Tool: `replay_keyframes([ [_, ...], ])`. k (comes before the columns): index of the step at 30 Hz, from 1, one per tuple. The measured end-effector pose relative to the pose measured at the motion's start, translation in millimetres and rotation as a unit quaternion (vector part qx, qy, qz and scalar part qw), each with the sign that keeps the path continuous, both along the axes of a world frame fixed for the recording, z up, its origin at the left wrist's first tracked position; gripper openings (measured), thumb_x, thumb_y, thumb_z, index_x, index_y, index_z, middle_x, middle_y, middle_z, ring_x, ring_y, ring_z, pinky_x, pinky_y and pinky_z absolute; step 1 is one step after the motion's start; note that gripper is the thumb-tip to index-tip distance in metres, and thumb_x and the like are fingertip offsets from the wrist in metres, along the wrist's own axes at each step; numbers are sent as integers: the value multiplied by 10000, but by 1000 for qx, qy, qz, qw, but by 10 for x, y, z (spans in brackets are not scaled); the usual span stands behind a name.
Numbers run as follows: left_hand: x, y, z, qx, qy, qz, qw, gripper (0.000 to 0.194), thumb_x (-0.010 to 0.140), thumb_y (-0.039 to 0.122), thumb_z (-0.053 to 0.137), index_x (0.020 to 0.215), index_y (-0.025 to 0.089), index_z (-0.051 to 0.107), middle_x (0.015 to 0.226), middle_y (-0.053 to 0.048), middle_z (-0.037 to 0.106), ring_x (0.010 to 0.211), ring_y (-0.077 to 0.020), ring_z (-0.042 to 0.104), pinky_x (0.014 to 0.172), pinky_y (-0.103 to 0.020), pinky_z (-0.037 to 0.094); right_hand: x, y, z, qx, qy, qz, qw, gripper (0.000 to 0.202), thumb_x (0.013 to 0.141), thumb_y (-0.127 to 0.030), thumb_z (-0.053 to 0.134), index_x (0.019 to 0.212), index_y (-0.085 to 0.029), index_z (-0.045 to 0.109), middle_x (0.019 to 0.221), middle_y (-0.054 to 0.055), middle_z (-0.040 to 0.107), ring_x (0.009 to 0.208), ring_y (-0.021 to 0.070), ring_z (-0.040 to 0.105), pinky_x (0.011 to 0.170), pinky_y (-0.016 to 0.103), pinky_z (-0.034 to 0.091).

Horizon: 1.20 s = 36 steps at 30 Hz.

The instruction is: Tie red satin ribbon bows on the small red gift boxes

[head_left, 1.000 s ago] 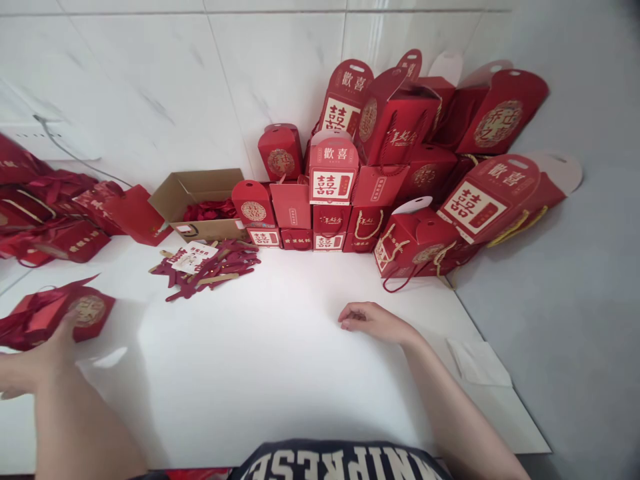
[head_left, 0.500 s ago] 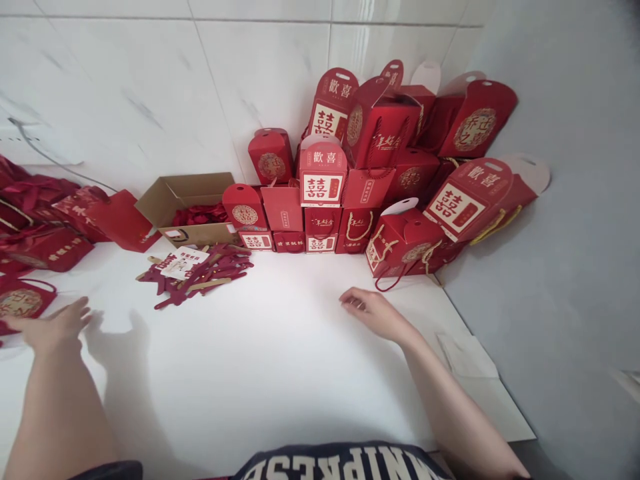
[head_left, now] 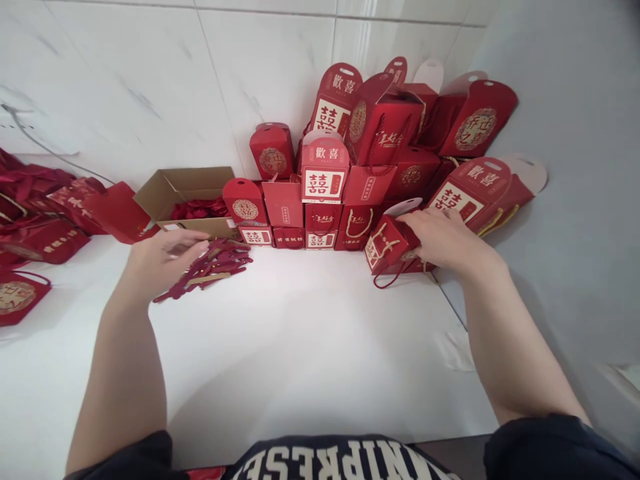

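Note:
My left hand (head_left: 163, 261) is over the heap of dark red ribbon strips (head_left: 217, 267), thumb and fingers apart and pointing right. It covers the white printed card on the heap, and whether it touches the card I cannot tell. At the right, my right hand (head_left: 445, 240) grips a red gift box (head_left: 393, 243) with a gold cord and a dark red cord handle. The fingers lie on its upper side, hiding much of its top. The box stands on the white table (head_left: 310, 347).
An open cardboard box (head_left: 200, 230) with red ribbon inside stands behind the heap. Stacked red gift boxes (head_left: 325, 183) line the tiled wall. A leaning gift box (head_left: 467, 193) is just behind my right hand. More red boxes (head_left: 43, 240) crowd the far left.
My left hand has moved right, from the boxes at the far left to the ribbon heap. My right hand has gone from above the table to the red gift box and taken hold of it.

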<state>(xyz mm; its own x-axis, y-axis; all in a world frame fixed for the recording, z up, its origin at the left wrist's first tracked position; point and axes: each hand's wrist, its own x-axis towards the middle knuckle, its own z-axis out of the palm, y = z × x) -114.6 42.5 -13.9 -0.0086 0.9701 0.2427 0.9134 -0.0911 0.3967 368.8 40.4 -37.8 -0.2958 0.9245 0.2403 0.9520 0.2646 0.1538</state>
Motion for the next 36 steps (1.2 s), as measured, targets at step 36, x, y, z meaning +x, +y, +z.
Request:
replay_keyframes([
  [36, 1326, -412, -633, -85, 96, -535, 835, 401, 815, 566, 572, 1021, 230, 644, 907, -39, 682, 874, -213, 627, 780, -329, 430, -1293, -697, -313, -322, 120, 175, 922, 279, 912, -216, 399, 951, -217, 675, 798, 70, 718, 643, 189, 633, 558, 282, 299],
])
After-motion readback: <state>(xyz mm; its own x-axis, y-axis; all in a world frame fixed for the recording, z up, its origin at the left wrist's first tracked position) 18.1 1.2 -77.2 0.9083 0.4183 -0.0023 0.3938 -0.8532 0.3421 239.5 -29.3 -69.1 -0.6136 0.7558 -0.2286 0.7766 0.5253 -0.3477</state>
